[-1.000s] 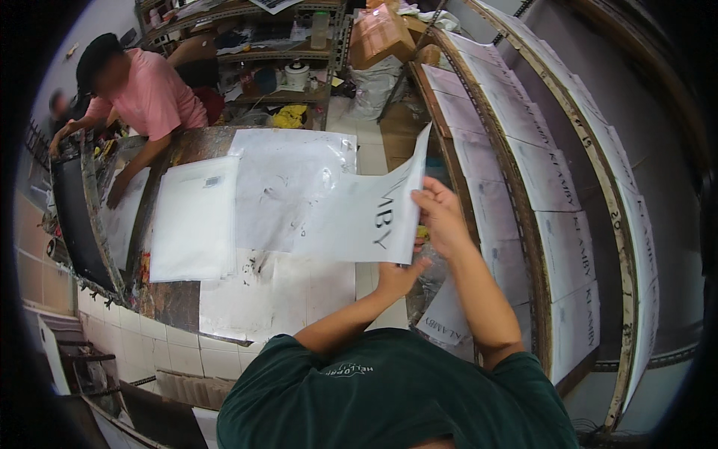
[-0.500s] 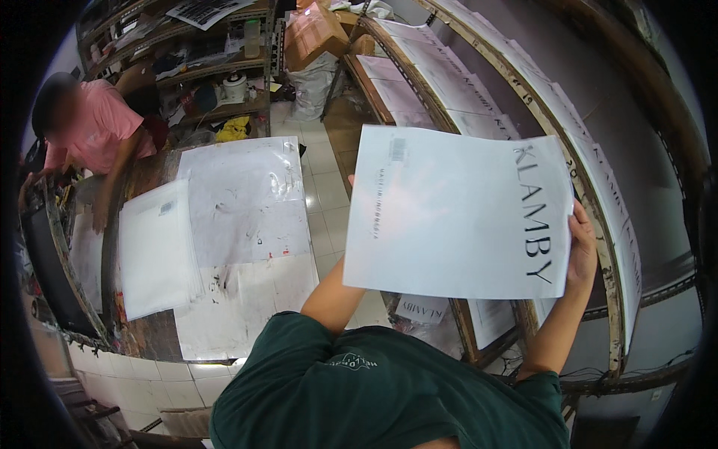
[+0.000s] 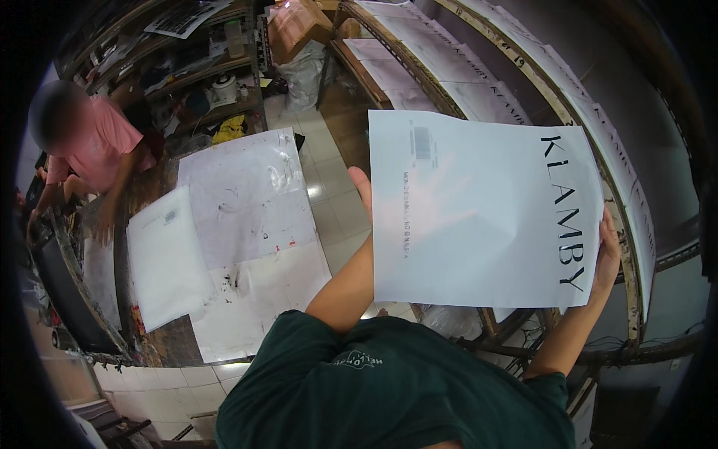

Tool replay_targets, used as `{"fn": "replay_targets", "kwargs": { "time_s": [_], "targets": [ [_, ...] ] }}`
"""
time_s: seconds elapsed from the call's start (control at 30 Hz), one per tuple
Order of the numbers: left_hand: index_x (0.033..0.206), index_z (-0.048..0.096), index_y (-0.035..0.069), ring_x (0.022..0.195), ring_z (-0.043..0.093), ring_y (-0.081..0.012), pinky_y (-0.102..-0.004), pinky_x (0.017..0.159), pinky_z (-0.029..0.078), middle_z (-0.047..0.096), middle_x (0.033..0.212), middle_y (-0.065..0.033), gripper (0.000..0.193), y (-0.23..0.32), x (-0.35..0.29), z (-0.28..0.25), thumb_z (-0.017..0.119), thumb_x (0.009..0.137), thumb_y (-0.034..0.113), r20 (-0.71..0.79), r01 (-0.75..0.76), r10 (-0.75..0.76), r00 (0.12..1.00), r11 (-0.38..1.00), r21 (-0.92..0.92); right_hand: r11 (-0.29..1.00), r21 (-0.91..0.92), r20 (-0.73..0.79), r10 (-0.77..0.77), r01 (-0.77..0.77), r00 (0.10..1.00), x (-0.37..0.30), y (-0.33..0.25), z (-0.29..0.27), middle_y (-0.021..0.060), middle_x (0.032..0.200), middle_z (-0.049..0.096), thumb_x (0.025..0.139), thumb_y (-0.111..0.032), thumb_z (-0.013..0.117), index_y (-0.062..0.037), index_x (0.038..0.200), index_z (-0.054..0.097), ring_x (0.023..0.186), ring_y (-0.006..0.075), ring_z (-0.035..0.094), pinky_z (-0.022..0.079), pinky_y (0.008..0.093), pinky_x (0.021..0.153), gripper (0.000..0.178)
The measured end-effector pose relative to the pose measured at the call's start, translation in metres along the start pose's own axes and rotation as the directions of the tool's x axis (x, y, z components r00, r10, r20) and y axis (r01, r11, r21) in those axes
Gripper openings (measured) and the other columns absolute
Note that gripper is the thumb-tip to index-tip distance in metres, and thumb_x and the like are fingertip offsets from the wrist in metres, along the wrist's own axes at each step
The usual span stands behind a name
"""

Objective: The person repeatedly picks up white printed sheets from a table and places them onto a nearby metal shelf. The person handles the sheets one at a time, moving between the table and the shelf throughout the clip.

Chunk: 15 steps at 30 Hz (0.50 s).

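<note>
A flat, glossy white printed plastic sheet [image 3: 479, 224] hangs in front of me, with big black lettering along its right side and a barcode near the upper left. My right hand [image 3: 609, 243] grips its right edge, fingers closed over the border. At the opposite edge, the thumb of my left hand [image 3: 360, 188] sticks out, stretched away from the sheet. The other left fingers are hidden behind it. Left of me, a stack of similar whitish sheets [image 3: 168, 262] lies on a worktable, partly over a stained white cover [image 3: 247, 202].
Tiered racks [image 3: 419, 67] on the right carry rows of printed white sheets. A person in a pink shirt [image 3: 97, 142] leans over a framed screen [image 3: 71, 277] at the far left. Shelves [image 3: 202, 82], a cardboard box [image 3: 299, 30] and a white sack [image 3: 307, 78] stand at the back.
The sheet and both my hands have shifted right in the picture. More of my left thumb shows beside the sheet's edge. The view has turned slightly.
</note>
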<state>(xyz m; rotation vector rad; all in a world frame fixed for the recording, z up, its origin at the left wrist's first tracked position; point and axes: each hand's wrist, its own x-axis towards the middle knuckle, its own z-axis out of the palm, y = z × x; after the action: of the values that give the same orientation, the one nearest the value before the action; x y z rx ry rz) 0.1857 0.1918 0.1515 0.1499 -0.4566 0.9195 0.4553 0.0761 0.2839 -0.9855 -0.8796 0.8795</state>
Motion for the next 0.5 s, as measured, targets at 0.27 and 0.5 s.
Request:
{"fn": "replay_targets", "kwargs": {
  "time_s": [0.27,0.5],
  "targets": [
    [0.138,0.017,0.019,0.126,0.02,-0.0374,-0.0607,0.096,0.018,0.02,0.14,-0.0115,0.106,0.0,-0.003,-0.003,0.019,0.058,0.088,0.002,0.049,-0.049,0.999,0.999,0.02,0.997,-0.045,-0.039,0.06,-0.062,0.997,-0.015,0.011,-0.015,0.0172,0.101,0.057,0.08,-0.01,0.052,0.0052,0.113,0.045,0.088,0.022,0.059,0.051,0.0317,0.077,0.038],
    [0.132,0.031,0.012,0.112,0.04,-0.0292,-0.045,0.091,0.036,0.038,0.127,-0.0136,0.091,-0.007,-0.011,-0.061,0.022,0.071,0.079,-0.167,0.025,-0.06,0.984,0.979,-0.205,0.968,-0.126,-0.249,0.18,-0.216,0.952,-0.054,0.034,-0.066,0.0122,0.095,0.059,0.081,-0.009,0.051,0.0029,0.108,0.048,0.084,0.0173,0.059,0.05,0.0279,0.074,0.029]
  ]
}}
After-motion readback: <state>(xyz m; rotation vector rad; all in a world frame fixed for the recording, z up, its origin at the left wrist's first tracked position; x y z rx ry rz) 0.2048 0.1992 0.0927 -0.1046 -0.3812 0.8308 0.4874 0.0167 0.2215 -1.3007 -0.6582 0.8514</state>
